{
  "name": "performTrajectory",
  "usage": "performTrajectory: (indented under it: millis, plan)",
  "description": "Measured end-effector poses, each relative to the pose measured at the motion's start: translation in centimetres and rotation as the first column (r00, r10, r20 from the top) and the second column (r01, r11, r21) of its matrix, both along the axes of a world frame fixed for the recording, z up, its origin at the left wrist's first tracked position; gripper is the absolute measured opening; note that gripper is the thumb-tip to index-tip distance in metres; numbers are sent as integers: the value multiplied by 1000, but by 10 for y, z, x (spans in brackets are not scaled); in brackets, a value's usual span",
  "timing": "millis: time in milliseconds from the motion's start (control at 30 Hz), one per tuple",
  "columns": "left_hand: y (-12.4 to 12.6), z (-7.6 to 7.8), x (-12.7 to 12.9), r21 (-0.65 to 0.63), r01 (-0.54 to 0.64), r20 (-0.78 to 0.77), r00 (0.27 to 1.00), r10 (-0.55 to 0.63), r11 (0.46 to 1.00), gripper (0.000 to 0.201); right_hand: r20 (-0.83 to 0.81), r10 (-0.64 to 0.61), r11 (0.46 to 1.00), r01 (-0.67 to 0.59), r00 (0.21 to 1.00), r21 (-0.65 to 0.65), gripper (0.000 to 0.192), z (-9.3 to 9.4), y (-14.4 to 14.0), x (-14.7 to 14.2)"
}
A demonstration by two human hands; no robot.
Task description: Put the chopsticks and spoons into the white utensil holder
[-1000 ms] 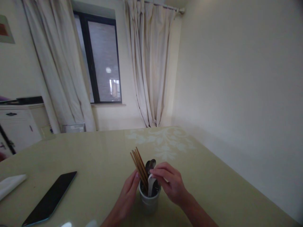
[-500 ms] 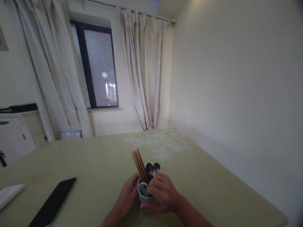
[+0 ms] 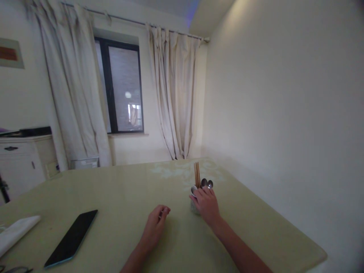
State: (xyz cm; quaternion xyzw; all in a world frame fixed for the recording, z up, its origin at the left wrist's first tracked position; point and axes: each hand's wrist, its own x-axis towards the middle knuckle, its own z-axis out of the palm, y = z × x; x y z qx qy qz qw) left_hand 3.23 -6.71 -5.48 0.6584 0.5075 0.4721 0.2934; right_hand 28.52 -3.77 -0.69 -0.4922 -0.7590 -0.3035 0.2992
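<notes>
A cup (image 3: 195,207) stands toward the far right of the table, holding several wooden chopsticks (image 3: 197,175), two metal spoons (image 3: 204,183) and a white-rimmed round piece, perhaps a ceramic spoon (image 3: 193,190). My right hand (image 3: 207,204) grips the cup from above and its near right side, fingers over the rim; the hand hides part of the cup. To the left and nearer, my left hand (image 3: 156,223) is apart from the cup, its fingers curled in and the thumb along them. Nothing shows in it.
A dark phone or tablet (image 3: 72,239) lies on the pale green table (image 3: 119,197) at the left. Beyond it is a white object (image 3: 18,231), with part of a dark-rimmed item (image 3: 18,269) at the bottom edge. A wall (image 3: 278,151) borders the table's right side.
The cup with its chopsticks and spoons has moved away and to the right in my right hand. My left hand has come off the cup and its fingers have curled in.
</notes>
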Motion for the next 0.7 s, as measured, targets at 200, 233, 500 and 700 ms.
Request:
performTrajectory:
  millis: [200,233,500,700]
  plan:
    - [6,-6,-1,2,-13,-9,1000,13,1000,52,-1,-227,973,227,974,-35,13,6,22,42]
    - [6,-7,-1,1,-15,-16,1000,15,1000,51,-7,-243,969,243,970,-33,13,7,24,47]
    - [5,-5,-2,-7,-3,-69,998,2,1000,43,-196,-213,973,225,957,41,38,7,21,47]
    - [3,-6,2,27,-35,-172,984,39,999,43,-274,386,884,-438,881,-165,44,-4,-1,-45]
